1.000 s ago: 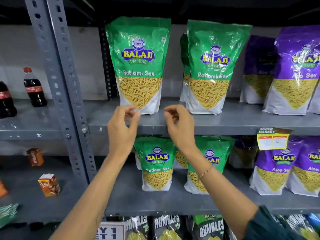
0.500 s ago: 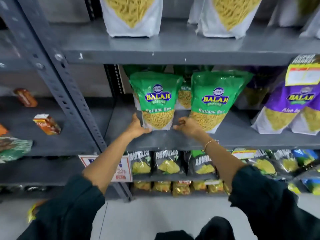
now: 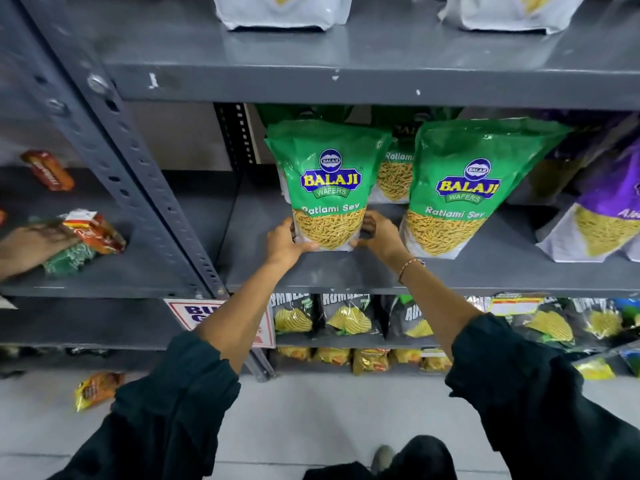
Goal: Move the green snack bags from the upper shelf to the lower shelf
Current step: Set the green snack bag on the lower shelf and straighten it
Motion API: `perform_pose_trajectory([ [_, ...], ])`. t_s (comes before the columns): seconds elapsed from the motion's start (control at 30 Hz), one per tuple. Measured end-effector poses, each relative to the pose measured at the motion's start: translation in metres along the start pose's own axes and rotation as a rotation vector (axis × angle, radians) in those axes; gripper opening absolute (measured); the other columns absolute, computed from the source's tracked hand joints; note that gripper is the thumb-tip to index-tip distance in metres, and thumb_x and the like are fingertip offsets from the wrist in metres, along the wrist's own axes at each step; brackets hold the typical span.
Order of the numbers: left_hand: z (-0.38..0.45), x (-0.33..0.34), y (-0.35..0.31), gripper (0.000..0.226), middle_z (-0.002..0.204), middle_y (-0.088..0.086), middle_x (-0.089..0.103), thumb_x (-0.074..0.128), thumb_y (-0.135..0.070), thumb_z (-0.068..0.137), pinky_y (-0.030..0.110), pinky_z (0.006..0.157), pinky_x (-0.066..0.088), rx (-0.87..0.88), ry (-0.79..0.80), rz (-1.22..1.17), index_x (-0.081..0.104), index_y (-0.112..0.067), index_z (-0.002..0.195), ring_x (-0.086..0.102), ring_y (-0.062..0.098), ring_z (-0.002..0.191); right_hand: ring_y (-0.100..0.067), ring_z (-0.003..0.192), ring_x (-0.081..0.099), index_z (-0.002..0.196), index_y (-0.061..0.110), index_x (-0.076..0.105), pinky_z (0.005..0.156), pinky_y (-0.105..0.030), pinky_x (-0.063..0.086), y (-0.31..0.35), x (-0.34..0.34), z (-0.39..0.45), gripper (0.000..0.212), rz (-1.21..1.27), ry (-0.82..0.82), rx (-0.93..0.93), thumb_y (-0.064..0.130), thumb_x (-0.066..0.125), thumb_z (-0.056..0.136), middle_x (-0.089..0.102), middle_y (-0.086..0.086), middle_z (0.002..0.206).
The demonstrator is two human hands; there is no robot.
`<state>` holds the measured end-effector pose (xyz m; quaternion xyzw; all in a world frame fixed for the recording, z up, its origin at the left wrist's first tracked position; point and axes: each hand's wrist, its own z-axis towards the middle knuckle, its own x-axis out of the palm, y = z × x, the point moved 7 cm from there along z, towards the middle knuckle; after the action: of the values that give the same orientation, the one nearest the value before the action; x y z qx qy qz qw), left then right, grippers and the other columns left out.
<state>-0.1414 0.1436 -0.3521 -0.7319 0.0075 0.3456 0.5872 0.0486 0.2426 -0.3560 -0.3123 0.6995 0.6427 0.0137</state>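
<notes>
A green Balaji Ratlami Sev bag stands upright on the lower shelf. My left hand grips its bottom left corner and my right hand grips its bottom right corner. A second green bag stands just to its right, and more green bags show behind them. On the upper shelf only the white bottoms of two bags are visible at the top edge.
Purple snack bags stand at the right of the lower shelf. A grey perforated upright divides off the left bay, where another person's hand touches small packets. Dark chip bags fill the shelf below.
My view dropped from the upper shelf to the lower one. Both hands came down from the upper shelf's edge and closed on the bottom corners of the front left green bag.
</notes>
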Motion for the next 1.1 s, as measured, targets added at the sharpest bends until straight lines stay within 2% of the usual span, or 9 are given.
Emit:
perform_pose_trajectory([
  [0.27,-0.002,-0.032,0.024,0.07,0.123,0.019,0.063,0.084,0.0,0.058,0.044,0.1,0.048,0.0,0.036,-0.079,0.053,-0.001,0.12,0.062,0.028,0.11,-0.028,0.107,0.06,0.116,-0.003,0.051,0.096,-0.045,0.052,0.019,0.034,-0.012,0.07,-0.019,-0.044,-0.076,0.002,0.087,0.056,0.063,-0.022,0.119],
  [0.47,-0.005,-0.038,0.028,0.074,0.127,0.017,0.062,0.084,-0.007,0.06,0.043,0.103,0.045,-0.019,0.054,-0.043,0.05,-0.003,0.125,0.06,0.025,0.115,-0.024,0.103,0.06,0.116,-0.003,0.052,0.096,-0.043,0.052,0.026,0.039,-0.013,0.068,-0.022,-0.014,-0.07,0.0,0.086,0.057,0.063,-0.021,0.12],
  [0.57,-0.004,-0.041,0.028,0.074,0.131,0.015,0.059,0.083,-0.007,0.064,0.045,0.106,0.042,-0.033,0.085,-0.035,0.047,-0.007,0.128,0.057,0.027,0.119,-0.025,0.109,0.059,0.119,-0.002,0.05,0.098,-0.043,0.051,0.029,0.042,-0.013,0.07,-0.031,0.007,-0.063,0.002,0.086,0.059,0.062,-0.02,0.123],
  [0.67,-0.007,-0.04,0.03,0.07,0.127,0.011,0.059,0.08,-0.017,0.069,0.043,0.1,0.045,-0.096,0.107,0.105,0.041,-0.009,0.127,0.055,0.029,0.116,-0.028,0.123,0.053,0.13,0.002,0.041,0.105,-0.043,0.045,0.027,0.045,-0.019,0.077,-0.056,0.031,-0.074,0.004,0.083,0.065,0.054,-0.016,0.135],
  [0.73,-0.018,-0.042,0.032,0.054,0.117,0.014,0.06,0.078,-0.02,0.07,0.036,0.086,0.047,-0.178,0.035,0.189,0.047,-0.004,0.111,0.057,0.03,0.107,-0.026,0.12,0.052,0.135,0.004,0.035,0.103,-0.039,0.046,0.021,0.04,-0.024,0.078,-0.058,-0.016,-0.07,0.005,0.079,0.071,0.052,-0.015,0.136],
  [0.83,-0.043,-0.024,0.024,0.023,0.092,0.012,0.069,0.069,-0.025,0.078,0.026,0.069,0.042,-0.18,0.034,0.282,0.069,-0.003,0.086,0.063,0.027,0.085,-0.02,0.082,0.063,0.111,-0.002,0.059,0.084,-0.021,0.053,0.002,0.02,-0.037,0.035,-0.078,-0.129,-0.038,-0.001,0.069,0.077,0.067,-0.025,0.11],
  [0.93,-0.063,0.029,0.005,0.021,0.077,0.011,0.07,0.063,-0.024,0.084,0.027,0.07,0.051,-0.133,0.251,0.119,0.073,-0.005,0.085,0.063,0.017,0.064,-0.025,0.083,0.067,0.087,-0.003,0.071,0.089,-0.029,0.051,-0.026,-0.017,-0.057,0.011,-0.134,-0.202,0.022,0.001,0.071,0.077,0.073,-0.023,0.093],
  [1.0,-0.067,0.063,-0.021,0.023,0.092,0.014,0.072,0.064,-0.022,0.084,0.032,0.079,0.054,-0.033,0.366,0.059,0.068,-0.005,0.1,0.064,0.017,0.073,-0.02,0.08,0.064,0.085,0.001,0.073,0.083,-0.027,0.048,-0.047,-0.057,-0.074,0.011,-0.145,-0.306,0.07,0.008,0.074,0.076,0.075,-0.019,0.089],
  [1.1,-0.063,0.106,-0.056,0.056,0.135,0.015,0.054,0.067,-0.019,0.083,0.029,0.094,0.044,0.044,0.443,-0.007,0.045,-0.006,0.132,0.055,0.023,0.118,-0.028,0.087,0.068,0.088,0.004,0.073,0.077,-0.028,0.048,-0.079,-0.128,-0.099,0.016,-0.135,-0.517,0.134,0.015,0.075,0.077,0.075,-0.018,0.09],
])
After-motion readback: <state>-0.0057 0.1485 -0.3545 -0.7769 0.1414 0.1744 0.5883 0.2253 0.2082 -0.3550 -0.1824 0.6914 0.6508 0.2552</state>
